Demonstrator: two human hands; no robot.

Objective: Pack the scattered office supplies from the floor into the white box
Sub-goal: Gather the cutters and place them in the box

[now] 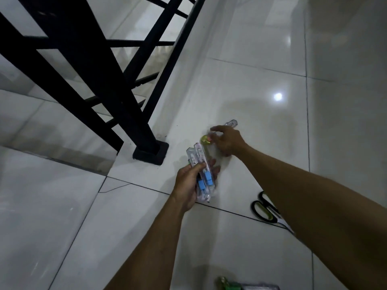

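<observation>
Single head-worn view looks steeply down, close over the tiled floor [251,59].

Black railing posts [117,91] and their base plate [151,152] are blocking the upper left of the frame, with a stairwell dropping behind them. Open tiled floor [272,59] is stretching across the upper right. Black-handled scissors [265,209] are lying in the way at lower right.

No legible text, label, brand, number or sign on anything in view.
</observation>
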